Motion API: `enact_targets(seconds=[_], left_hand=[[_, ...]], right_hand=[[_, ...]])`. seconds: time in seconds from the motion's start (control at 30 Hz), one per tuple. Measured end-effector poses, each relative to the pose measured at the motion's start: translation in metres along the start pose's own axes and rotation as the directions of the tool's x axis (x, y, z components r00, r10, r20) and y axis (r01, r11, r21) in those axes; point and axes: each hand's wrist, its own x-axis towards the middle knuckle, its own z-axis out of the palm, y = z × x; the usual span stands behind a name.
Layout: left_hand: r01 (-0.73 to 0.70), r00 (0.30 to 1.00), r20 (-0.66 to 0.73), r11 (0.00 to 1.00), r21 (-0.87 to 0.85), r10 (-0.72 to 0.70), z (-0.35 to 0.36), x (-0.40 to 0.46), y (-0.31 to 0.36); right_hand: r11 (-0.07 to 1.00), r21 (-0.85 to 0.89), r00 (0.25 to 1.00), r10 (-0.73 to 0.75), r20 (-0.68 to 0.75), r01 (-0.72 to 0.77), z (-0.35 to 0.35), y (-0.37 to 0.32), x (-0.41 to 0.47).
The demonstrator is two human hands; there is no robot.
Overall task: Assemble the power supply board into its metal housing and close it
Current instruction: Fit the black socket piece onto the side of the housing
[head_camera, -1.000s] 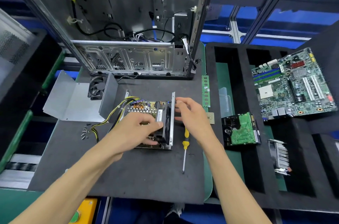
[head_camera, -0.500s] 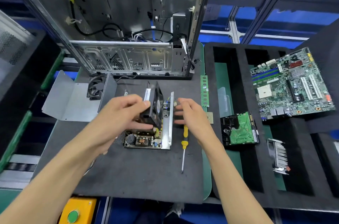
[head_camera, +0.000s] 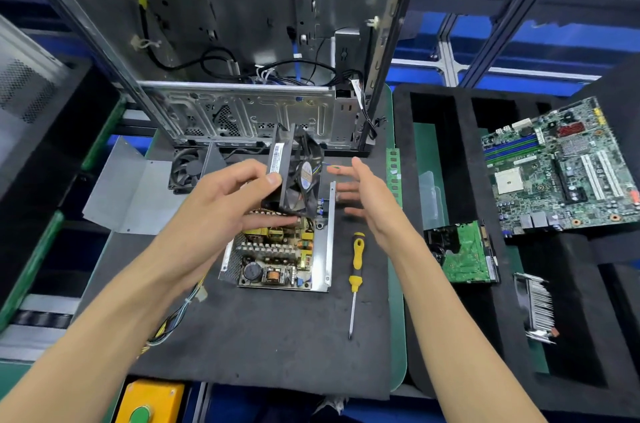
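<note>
The power supply board [head_camera: 277, 256] lies in its metal housing base [head_camera: 327, 235] on the dark mat, components facing up, with yellow and black cables [head_camera: 180, 311] trailing to the lower left. My left hand [head_camera: 221, 207] grips a black cooling fan [head_camera: 296, 176] and holds it tilted above the board's far end. My right hand [head_camera: 367, 197] hovers just right of the housing wall with straight fingers, holding nothing. The bent metal cover [head_camera: 135, 194] lies at the left of the mat.
A yellow-handled screwdriver [head_camera: 356, 270] lies right of the housing. An open computer case [head_camera: 242, 76] stands behind. A second fan [head_camera: 187, 168] sits beside the cover. The black foam tray [head_camera: 460, 180] at right holds a motherboard [head_camera: 561, 166], a hard drive [head_camera: 464, 256], a heatsink [head_camera: 536, 308] and a memory stick [head_camera: 394, 176].
My left hand has lifted the fan up off the board and tilted it. My right hand has come off the housing wall and opened beside it.
</note>
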Motion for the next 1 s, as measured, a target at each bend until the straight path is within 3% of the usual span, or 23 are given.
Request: enact_targets(seconds=[0.1, 0.2, 0.33, 0.43, 0.53, 0.67, 0.8, 0.9, 1.0], left_hand=[[-0.030, 0.999, 0.023, 1.000, -0.008, 0.030, -0.004, 0.003, 0.002], [-0.029, 0.999, 0.027, 1.000, -0.011, 0.029, -0.010, 0.006, 0.001], [0.053, 0.998, 0.017, 0.999, -0.003, -0.053, -0.026, 0.007, -0.008], [0.161, 0.985, 0.067, 0.987, 0.023, -0.162, -0.032, 0.004, -0.012], [0.224, 0.970, 0.078, 0.971, 0.084, -0.230, -0.025, 0.001, -0.017], [0.265, 0.962, 0.021, 0.950, 0.167, -0.272, -0.013, -0.001, -0.022], [0.315, 0.943, 0.048, 0.931, 0.187, -0.329, 0.000, -0.004, -0.032], [0.345, 0.928, 0.081, 0.919, 0.189, -0.365, 0.008, -0.007, -0.039], [0.369, 0.925, 0.020, 0.910, 0.187, -0.379, 0.013, -0.008, -0.046]], right_hand=[[0.996, -0.092, 1.000, 0.007, 0.016, -0.005, -0.001, -0.006, 0.005], [0.996, -0.074, 0.999, -0.052, -0.005, 0.051, -0.002, -0.008, 0.008], [0.939, -0.236, 0.946, -0.290, -0.147, 0.252, -0.005, -0.011, 0.004], [0.898, -0.212, 0.910, -0.408, -0.076, 0.385, -0.006, -0.021, -0.005], [0.916, -0.190, 0.934, -0.355, 0.027, 0.354, -0.003, -0.034, -0.008], [0.809, -0.505, 0.953, -0.279, 0.120, 0.301, -0.007, -0.036, -0.006], [0.689, -0.683, 0.966, -0.236, 0.105, 0.243, -0.009, -0.029, -0.008], [0.657, -0.718, 0.970, -0.212, 0.118, 0.231, -0.006, -0.025, -0.010], [0.640, -0.730, 0.969, -0.208, 0.136, 0.240, -0.001, -0.023, -0.012]])
